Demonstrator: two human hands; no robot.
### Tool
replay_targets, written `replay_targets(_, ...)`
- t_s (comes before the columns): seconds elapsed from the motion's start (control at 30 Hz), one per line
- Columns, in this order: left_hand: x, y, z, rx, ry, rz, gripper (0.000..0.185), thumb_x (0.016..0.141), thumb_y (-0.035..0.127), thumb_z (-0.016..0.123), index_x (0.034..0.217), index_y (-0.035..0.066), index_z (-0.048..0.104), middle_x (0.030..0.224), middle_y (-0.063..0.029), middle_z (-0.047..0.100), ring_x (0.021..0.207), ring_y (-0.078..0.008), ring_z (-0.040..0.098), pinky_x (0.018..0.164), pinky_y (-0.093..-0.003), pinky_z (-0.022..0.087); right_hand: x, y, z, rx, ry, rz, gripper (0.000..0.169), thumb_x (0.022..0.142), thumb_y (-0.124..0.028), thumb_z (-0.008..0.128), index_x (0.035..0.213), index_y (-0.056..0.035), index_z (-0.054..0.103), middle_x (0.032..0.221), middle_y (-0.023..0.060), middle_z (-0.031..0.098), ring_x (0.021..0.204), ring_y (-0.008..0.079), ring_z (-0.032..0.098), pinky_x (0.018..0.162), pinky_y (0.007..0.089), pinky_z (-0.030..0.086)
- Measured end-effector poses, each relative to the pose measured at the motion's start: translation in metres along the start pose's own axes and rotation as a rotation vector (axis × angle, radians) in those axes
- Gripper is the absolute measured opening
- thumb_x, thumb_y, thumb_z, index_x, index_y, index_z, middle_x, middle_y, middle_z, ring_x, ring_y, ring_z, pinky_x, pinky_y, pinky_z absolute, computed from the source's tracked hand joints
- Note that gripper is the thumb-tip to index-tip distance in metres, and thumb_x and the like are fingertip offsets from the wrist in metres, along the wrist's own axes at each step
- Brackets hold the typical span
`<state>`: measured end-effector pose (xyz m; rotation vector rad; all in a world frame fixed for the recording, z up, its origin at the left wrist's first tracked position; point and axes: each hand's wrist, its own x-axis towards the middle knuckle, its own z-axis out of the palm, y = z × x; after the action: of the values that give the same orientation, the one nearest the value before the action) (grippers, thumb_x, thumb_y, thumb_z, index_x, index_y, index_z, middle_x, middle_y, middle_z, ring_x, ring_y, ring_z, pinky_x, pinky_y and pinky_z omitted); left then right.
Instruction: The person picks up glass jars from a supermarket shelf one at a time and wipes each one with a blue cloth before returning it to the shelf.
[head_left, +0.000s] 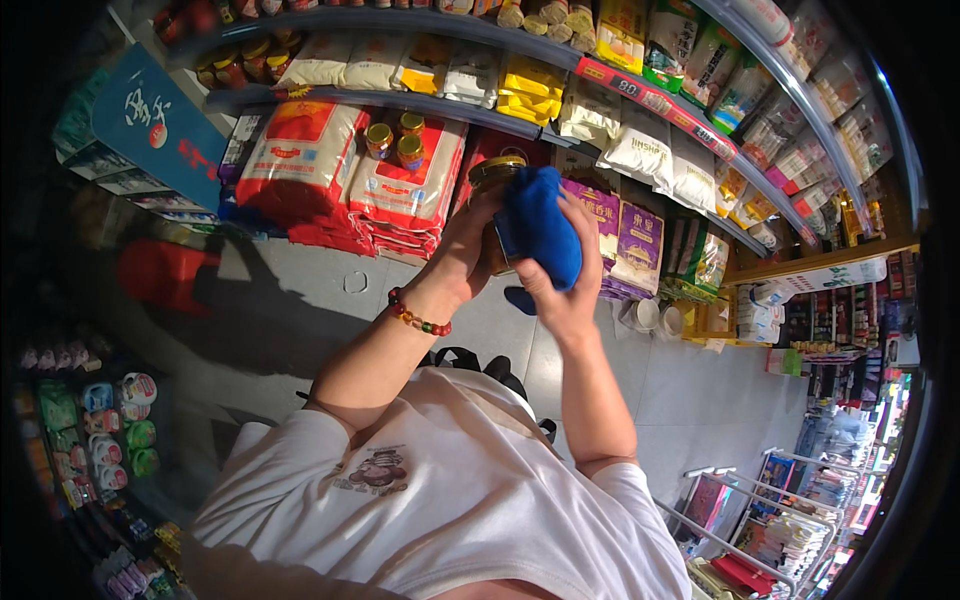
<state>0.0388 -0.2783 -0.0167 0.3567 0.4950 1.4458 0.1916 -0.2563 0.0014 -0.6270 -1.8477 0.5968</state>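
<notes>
In front of the shelves, my left hand (466, 244) grips a glass jar (491, 176) with a gold-coloured lid. Its contents look brown, and much of the jar is hidden by the hand and the cloth. My right hand (566, 281) holds a bunched blue cloth (544, 225) against the jar's right side, thumb on the near side and fingers around the far edge. A loose end of the cloth hangs below. Several small jars with gold lids (410, 151) stand on stacked red-and-white sacks (405, 187) beyond my left hand.
A curved shelf (420, 105) carries bagged dry goods above the sacks. Purple rice bags (637, 247) stand to the right, near white bowl-like containers (641, 315). A red object (165, 276) is on the floor at left. A white wire rack (750, 517) stands at lower right.
</notes>
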Motion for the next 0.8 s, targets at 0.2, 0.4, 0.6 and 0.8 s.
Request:
replay_targets(0.2, 0.002, -0.011, 0.018, 0.134, -0.019, 0.041, 0.050, 0.101, 0.030, 0.059, 0.144, 0.010, 0.046, 0.134, -0.0062, 0.058, 0.118, -0.0186, 0.061, 0.101, -0.0380, 0.053, 0.041, -0.014, -0.019, 0.175, -0.078, 0.242, 0.051, 0.090, -0.030, 0.073, 0.131, -0.0019, 0.059, 0.134, 0.0211, 0.058, 0.123, 0.0343, 0.058, 0.104, 0.0415, 0.044)
replay_targets(0.4, 0.011, -0.021, 0.025, -0.109, -0.076, -0.089, 0.054, 0.099, 0.053, 0.054, 0.127, 0.007, 0.059, 0.114, -0.0114, 0.068, 0.102, -0.0230, 0.069, 0.089, -0.0399, 0.059, -0.022, -0.017, -0.037, -0.230, -0.097, -0.302, 0.053, 0.069, -0.014, 0.085, 0.118, -0.0074, 0.066, 0.132, 0.0229, 0.059, 0.125, 0.0465, 0.057, 0.104, 0.0526, 0.047)
replay_targets(0.6, 0.017, -0.021, 0.044, -0.279, -0.002, 0.061, 0.063, 0.090, 0.057, 0.063, 0.126, 0.006, 0.057, 0.112, -0.0126, 0.066, 0.106, -0.0280, 0.067, 0.096, -0.0458, 0.055, -0.112, 0.005, -0.077, 0.152, 0.322, 0.488, 0.047, 0.087, -0.016, 0.076, 0.128, -0.0009, 0.058, 0.127, 0.0170, 0.061, 0.115, 0.0270, 0.062, 0.103, 0.0404, 0.048)
replay_targets(0.8, 0.014, -0.051, 0.065, -0.023, -0.108, -0.057, 0.067, 0.093, 0.059, 0.055, 0.137, 0.008, 0.053, 0.126, -0.0119, 0.064, 0.114, -0.0257, 0.064, 0.099, -0.0457, 0.053, -0.074, 0.006, -0.096, 0.385, 0.416, 0.217, 0.056, 0.090, -0.024, 0.075, 0.136, -0.0030, 0.052, 0.136, 0.0181, 0.056, 0.119, 0.0296, 0.058, 0.103, 0.0432, 0.046)
